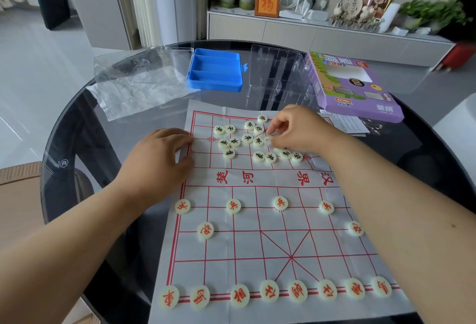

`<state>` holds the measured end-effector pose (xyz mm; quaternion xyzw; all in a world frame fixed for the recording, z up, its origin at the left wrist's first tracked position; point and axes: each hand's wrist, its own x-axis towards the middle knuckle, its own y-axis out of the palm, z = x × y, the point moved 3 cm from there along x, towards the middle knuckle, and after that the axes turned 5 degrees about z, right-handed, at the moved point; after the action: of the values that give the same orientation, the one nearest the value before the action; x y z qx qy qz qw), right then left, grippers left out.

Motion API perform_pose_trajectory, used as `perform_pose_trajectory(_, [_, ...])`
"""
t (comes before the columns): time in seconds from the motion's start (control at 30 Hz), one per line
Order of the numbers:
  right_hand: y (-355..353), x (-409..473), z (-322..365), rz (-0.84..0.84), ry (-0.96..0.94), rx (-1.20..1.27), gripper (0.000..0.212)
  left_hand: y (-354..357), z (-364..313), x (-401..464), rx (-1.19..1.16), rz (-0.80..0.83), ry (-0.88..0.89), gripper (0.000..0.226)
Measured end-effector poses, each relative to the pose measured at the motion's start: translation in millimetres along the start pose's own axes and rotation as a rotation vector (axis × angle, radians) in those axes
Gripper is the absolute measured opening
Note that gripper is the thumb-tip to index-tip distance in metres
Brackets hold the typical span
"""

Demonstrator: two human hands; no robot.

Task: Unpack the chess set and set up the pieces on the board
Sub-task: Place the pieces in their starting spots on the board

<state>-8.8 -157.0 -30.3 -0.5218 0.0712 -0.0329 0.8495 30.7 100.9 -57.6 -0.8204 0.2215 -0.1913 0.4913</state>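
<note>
A white paper chess board (257,246) with red grid lines lies on the dark glass table. Red-lettered pieces (269,290) stand in a row along its near edge, with more on the rows above. Several black-lettered pieces (247,138) sit bunched on the far half. My left hand (159,153) rests flat on the board's far left edge, fingers spread. My right hand (293,127) hovers over the black cluster, its thumb and fingers pinching a black-lettered piece (268,140) that they mostly hide.
Behind the board stand a blue compartment tray (215,71), a clear lid (154,66), a clear plastic insert (278,76), a crumpled plastic sheet (134,96) and the purple game box (355,84). A leaflet and small metal hooks (371,125) lie at the right.
</note>
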Motion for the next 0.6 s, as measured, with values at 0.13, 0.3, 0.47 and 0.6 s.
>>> perform_pose_trajectory(0.13, [2.9,0.2,0.9,-0.006,-0.007,-0.055,0.011,0.7,0.7,0.7,0.0,0.0,-0.001,0.042])
perform_pose_trajectory(0.3, [-11.1,6.3,-22.8,-0.226,0.116,0.176,0.011,0.8,0.9,1.0,0.001,-0.001,0.001,0.042])
perform_pose_trajectory(0.47, [-10.7,14.3,-45.9,-0.281,0.231,0.172,0.013,1.1,0.7,1.3,0.001,-0.008,0.002,0.041])
perform_pose_trajectory(0.6, [-6.1,19.1,-37.5,-0.239,0.215,0.117,0.009,1.3,1.5,1.3,0.004,-0.01,0.0,0.041])
